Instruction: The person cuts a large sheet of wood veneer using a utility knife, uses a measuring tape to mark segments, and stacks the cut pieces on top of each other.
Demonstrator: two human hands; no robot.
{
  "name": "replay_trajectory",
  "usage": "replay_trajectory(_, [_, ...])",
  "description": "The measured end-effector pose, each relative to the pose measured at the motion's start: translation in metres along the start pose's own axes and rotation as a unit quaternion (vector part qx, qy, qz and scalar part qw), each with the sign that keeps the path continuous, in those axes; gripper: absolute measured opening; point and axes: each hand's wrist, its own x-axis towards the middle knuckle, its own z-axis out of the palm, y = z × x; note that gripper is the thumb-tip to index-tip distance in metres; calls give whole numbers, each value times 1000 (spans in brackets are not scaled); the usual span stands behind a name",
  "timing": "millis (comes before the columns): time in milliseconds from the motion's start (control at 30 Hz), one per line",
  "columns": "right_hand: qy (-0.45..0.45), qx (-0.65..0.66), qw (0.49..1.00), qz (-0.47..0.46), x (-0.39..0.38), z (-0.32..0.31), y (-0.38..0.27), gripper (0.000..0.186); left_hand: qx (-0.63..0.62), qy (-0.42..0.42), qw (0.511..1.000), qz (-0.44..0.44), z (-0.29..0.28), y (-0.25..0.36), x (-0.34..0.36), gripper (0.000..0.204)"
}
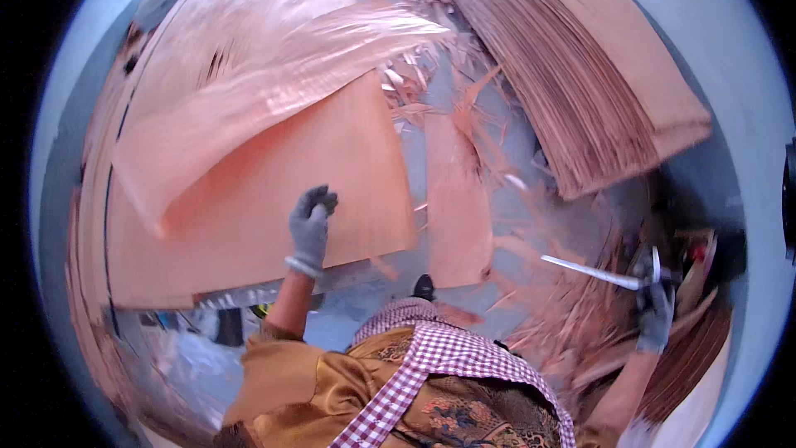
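Observation:
My left hand (312, 228), in a grey glove, is over the near part of a smooth orange-tan wood veneer sheet (348, 166). Its fingers are loosely bent and the thumb stands apart; nothing shows in it. Beyond it, another thin, paler veneer sheet (249, 108) lies rumpled across the stack, its near edge curling up. Off to the right, my right hand (657, 319), also gloved, is closed round a tool with a long pale blade (589, 271) pointing left. A short pale piece sticks up by its fingers; the grip is blurred.
A narrow veneer strip (458, 207) lies on the floor right of the stack. Torn veneer scraps (547, 315) litter the floor. A thick veneer pile (564, 75) stands at the far right. Clear plastic (195, 365) lies at the near left.

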Motion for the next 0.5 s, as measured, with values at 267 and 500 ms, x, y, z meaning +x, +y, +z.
replay_trajectory(267, [-120,-298,940,117,94,-49,-4,22,555,28,801,222,72,1,135,36])
replay_trajectory(500, [-370,-84,827,415,263,3,101,22,848,129,464,221,8,-15,270,22])
